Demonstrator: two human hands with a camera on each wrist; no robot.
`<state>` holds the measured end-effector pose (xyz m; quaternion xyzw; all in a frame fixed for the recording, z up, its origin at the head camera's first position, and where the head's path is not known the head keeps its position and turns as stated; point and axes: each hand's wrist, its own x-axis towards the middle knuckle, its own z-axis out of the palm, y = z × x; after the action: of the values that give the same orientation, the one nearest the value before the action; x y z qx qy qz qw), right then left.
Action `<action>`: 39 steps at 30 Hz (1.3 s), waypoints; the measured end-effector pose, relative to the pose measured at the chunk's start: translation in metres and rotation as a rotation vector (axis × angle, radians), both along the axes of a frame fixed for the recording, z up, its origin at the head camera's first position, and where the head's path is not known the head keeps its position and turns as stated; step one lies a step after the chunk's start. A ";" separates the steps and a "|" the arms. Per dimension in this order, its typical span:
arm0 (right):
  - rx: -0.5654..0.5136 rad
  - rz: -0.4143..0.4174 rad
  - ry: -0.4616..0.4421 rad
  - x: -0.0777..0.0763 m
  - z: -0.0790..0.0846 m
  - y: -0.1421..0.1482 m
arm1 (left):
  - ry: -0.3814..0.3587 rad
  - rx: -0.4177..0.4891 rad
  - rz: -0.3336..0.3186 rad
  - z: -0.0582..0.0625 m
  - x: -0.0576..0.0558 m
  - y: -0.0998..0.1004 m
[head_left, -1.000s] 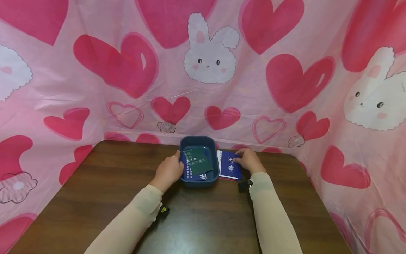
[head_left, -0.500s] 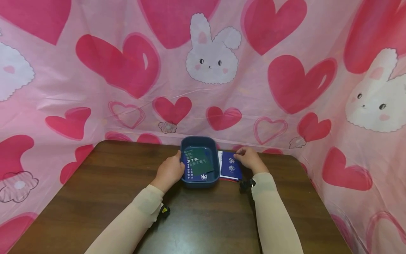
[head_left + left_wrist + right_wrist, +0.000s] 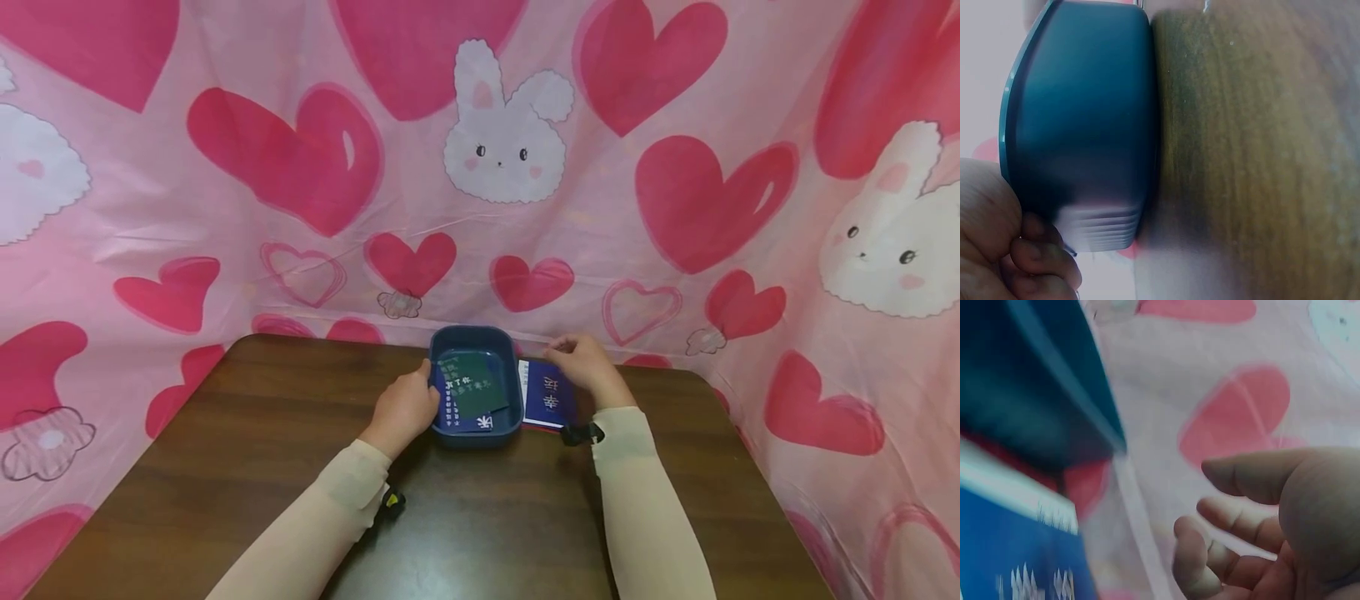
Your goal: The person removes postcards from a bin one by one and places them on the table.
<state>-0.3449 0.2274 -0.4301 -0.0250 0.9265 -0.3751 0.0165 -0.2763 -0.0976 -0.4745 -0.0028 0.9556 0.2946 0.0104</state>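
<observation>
From the left, we see the slanting left edge of a dark brown, wood-grained worktop (image 3: 187, 467), close to a pink cloth (image 3: 420, 200) printed with red hearts and white rabbits. A broad stretch of wood lies between that edge and a cream sleeve (image 3: 322, 508), from which the left hand (image 3: 405, 408) reaches forward. We see it clamped on the left rim of a deep, dark blue-green box (image 3: 476, 440) with rounded corners, which sits on the worktop near its far edge, leaving us little room behind. Inside, a dark green card (image 3: 474, 398) with writing overlaps a blue card (image 3: 467, 422) with white characters.

Just beside the box's right wall, we find a flat stack of blue-topped booklets (image 3: 547, 400), a white strip along its left side and red showing at its near edge; we cannot tell whether it touches the box. Above its far right corner hangs the right hand (image 3: 585, 367), thumb and loosely bent fingertips apart, gripping nothing. Rightward, more wood runs to the worktop's slanting right edge, and the widest stretch lies nearer us, between the sleeves.
</observation>
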 end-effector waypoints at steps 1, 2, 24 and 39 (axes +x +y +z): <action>-0.019 0.010 -0.014 0.000 0.003 -0.005 | -0.001 0.002 0.000 0.000 0.000 0.000; -0.037 0.023 -0.025 0.000 0.006 -0.011 | -0.004 0.007 0.001 0.000 0.000 0.001; 0.179 0.199 -0.158 -0.021 0.025 -0.133 | -0.002 0.005 -0.009 0.000 -0.001 0.000; 0.579 0.155 -0.080 -0.028 -0.004 -0.163 | 0.029 -0.006 -0.013 -0.001 -0.001 -0.001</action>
<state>-0.3734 0.0643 -0.4345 -0.0750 0.9888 -0.0938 0.0882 -0.2774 -0.0990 -0.4755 0.0078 0.9564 0.2918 -0.0013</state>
